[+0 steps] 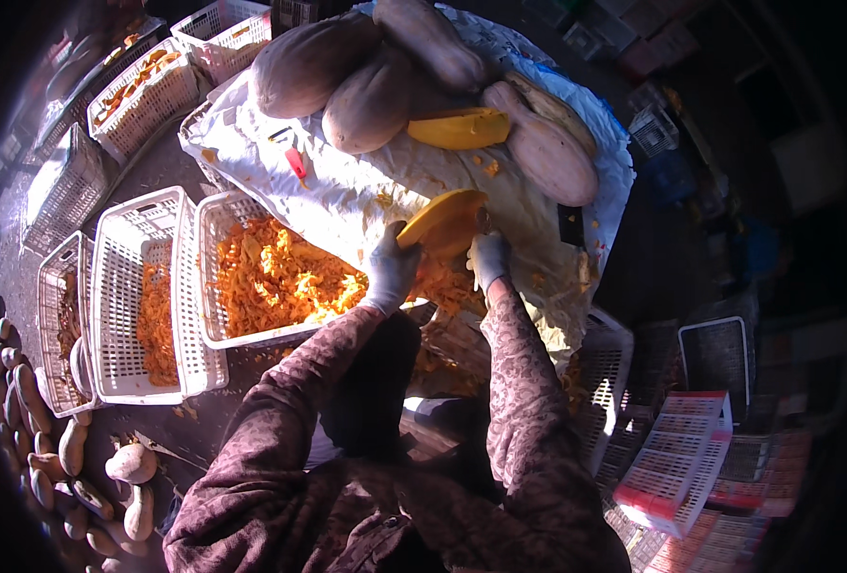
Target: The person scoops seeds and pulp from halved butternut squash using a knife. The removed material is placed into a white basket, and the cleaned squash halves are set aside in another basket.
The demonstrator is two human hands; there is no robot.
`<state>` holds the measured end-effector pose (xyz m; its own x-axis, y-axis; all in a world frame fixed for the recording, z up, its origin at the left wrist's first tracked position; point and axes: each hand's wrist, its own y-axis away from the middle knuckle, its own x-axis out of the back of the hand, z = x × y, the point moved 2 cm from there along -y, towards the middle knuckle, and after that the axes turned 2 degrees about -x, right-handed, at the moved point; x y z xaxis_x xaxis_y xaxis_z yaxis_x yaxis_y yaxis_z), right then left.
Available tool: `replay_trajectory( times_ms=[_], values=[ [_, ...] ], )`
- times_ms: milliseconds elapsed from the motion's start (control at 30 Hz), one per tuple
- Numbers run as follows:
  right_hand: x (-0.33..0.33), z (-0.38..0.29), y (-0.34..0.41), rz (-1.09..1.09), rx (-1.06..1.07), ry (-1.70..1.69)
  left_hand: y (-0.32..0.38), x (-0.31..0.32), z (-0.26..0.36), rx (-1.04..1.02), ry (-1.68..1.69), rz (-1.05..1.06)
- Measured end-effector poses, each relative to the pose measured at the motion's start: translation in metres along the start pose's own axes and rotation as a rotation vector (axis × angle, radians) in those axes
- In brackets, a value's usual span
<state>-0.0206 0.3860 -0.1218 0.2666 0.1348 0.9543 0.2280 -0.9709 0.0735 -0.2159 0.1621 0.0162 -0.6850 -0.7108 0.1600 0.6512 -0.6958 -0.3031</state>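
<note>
My left hand point(392, 266), in a whitish glove, grips one end of a yellow squash piece point(443, 215), with its hollowed orange inner side turned towards me. In my gloved right hand point(490, 258) is a small scraping tool point(482, 219), probably a spoon, its tip at the piece's right end. Loose orange squash pulp point(448, 290) lies just below the piece. Another yellow squash piece point(459, 129) rests farther back, among whole tan squashes point(366, 97). A red-handled tool point(296, 163) lies on the crumpled sheet point(337, 190) to the left.
A white crate point(212, 286) heaped with orange pulp stands left of my knees. Beside it is a second white crate point(111, 301) holding less pulp. Whole squashes point(72, 448) cover the ground at lower left. Red-and-white crates point(674, 458) are stacked at lower right.
</note>
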Motion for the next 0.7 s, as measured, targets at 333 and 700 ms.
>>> replay_trajectory(
  times_ms=[333, 700],
  values=[
    [-0.013, -0.125, 0.029, 0.109, -0.252, -0.778, 0.003, 0.029, -0.021, 0.015, -0.07, 0.0],
    [0.078, -0.152, 0.113, -0.186, -0.311, -1.01, -0.001, 0.03, -0.057, 0.105, 0.031, 0.052]
  ],
)
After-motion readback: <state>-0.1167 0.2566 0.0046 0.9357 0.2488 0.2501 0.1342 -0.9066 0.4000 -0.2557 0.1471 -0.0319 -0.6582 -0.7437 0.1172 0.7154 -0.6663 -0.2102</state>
